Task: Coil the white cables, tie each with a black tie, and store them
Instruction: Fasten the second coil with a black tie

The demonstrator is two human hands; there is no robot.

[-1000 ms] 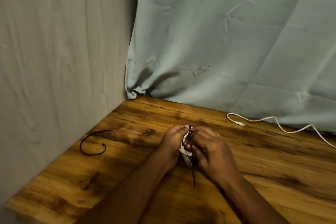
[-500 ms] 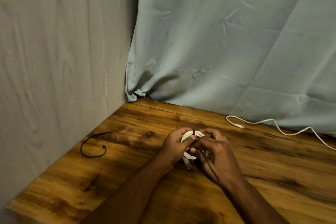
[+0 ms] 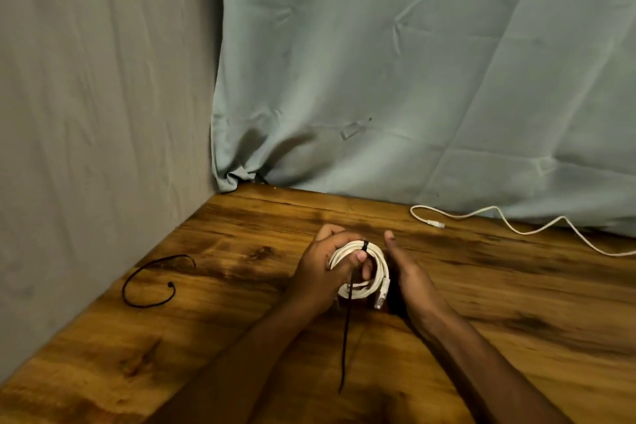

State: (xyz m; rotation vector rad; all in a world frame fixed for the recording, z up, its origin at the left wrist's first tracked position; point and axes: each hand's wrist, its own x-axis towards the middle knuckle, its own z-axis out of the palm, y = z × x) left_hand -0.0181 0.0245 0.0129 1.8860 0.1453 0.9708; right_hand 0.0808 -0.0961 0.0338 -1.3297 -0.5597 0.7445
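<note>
At lower centre, the left hand (image 3: 320,272) gripped the coil (image 3: 373,268) just above the surface (image 3: 516,303), its tie (image 3: 347,320) dangling; the right hand (image 3: 409,272) lay open beside it. The coil looked light and springy, best held at the tied spot.

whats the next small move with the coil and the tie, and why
Probably the right hand, open beside the coiled white cable, should take the black tie's hanging tail and pull it snug. The left hand grips the coil, and the tie already loops its top.

Tabletop (image 3: 516,303) open rightward — loose cable (image 3: 509,227) crosses its far edge.
</note>
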